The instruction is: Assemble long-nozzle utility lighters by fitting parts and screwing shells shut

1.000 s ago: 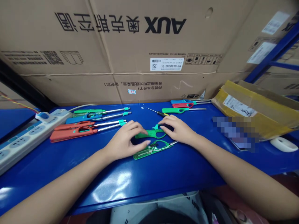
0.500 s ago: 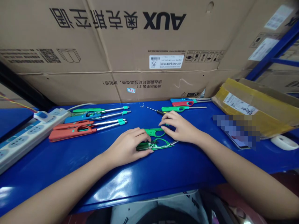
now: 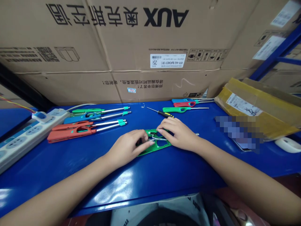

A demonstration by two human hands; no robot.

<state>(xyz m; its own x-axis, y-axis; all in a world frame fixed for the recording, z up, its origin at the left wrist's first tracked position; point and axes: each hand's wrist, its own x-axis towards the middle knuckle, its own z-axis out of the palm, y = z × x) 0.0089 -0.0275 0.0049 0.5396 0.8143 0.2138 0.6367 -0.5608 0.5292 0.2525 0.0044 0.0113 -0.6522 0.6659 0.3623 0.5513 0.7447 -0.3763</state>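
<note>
A green gas lighter lies opened in two halves on the blue tabletop. Its near shell half [image 3: 147,152] shows bare green plastic and a trigger opening. Wires and a dark inner part [image 3: 153,133] sit at the far half, and a metal tube end [image 3: 197,134] sticks out past my right hand. My left hand [image 3: 128,144] is curled at the lighter's left end, its thumb and fingers pinching over the inner parts; what lies under the palm is hidden. My right hand [image 3: 180,133] bends over the right part, fingertips on the far half.
A screwdriver [image 3: 162,113] lies behind my right hand. Several assembled lighters, including an orange lighter [image 3: 70,134], lie left, beside a power strip [image 3: 35,131]. More, including a green lighter [image 3: 175,110], lie at the back right, near a yellow-taped carton [image 3: 256,106], a phone and a white mouse [image 3: 287,144].
The inner parts and tube have shifted from the near shell half to the far one. My right hand has come slightly down and nearer, and my left thumb and fingers have drawn together.
</note>
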